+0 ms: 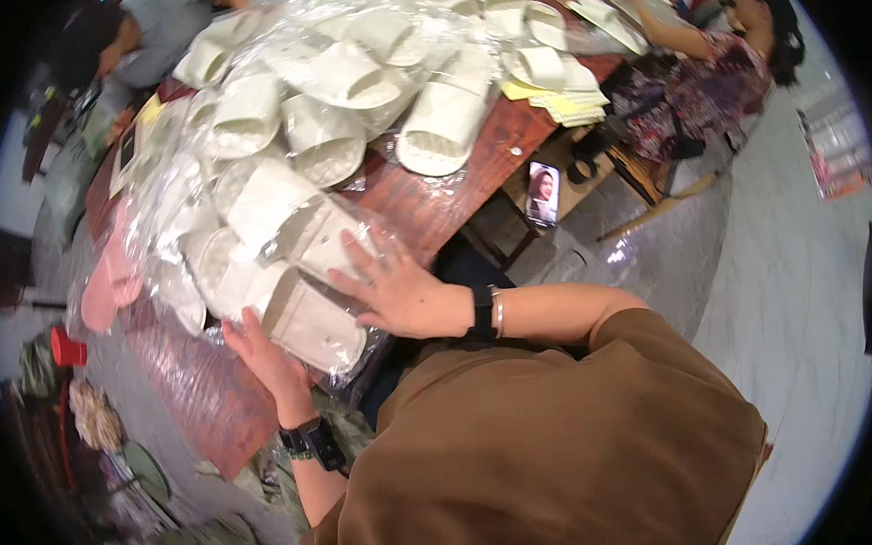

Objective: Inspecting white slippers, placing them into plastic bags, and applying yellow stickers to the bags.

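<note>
Left hand (pixel 268 363): resting open beside white slippers (pixel 324 326) | right hand (pixel 411 296): resting open over them, maybe touching | slippers: lying left of the frame's middle | risk: slick wrap (pixel 341 372) could be sliding off the table (pixel 462 201) if pushed

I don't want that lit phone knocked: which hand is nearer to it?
Right. The right hand is on bagged white slippers, left of and below the phone in view; the left hand is farther left, at their edge.

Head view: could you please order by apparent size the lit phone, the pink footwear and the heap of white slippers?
1. Heap of white slippers, by far
2. Pink footwear
3. Lit phone
</note>
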Demonstrator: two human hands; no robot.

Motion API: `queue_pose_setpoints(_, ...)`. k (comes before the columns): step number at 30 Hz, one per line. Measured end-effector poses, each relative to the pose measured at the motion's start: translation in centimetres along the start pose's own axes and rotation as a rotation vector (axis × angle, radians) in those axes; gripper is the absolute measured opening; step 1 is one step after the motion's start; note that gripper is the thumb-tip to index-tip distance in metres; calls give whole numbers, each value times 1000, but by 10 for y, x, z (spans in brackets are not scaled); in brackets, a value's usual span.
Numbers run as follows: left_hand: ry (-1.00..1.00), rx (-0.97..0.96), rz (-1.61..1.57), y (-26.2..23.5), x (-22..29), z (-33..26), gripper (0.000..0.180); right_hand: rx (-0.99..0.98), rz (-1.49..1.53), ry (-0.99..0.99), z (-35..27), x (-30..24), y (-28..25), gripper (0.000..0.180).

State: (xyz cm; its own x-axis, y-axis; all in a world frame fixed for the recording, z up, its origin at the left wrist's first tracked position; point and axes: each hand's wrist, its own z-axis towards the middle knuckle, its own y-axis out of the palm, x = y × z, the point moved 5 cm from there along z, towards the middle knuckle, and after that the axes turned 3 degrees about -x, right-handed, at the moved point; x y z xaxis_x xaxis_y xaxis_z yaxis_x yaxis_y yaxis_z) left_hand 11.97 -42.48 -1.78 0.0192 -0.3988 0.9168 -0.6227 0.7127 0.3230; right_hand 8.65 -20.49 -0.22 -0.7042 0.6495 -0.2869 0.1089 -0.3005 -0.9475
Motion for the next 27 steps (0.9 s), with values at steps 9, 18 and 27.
queue_pose_setpoints(9, 154, -4, 51, -15, -13, 11, 59, 3, 43, -148, 35, -9, 4, 67)
queue_pose_setpoints(18, 83, -3, -54, -5, -15, 0, 57, -80, -2, -119, 85, -8, 1, 48)
queue_pose_setpoints(27, -20, -158, -254, 13, 6, 0, 46, 48, 156, -360, 64, -2, -21, 43)
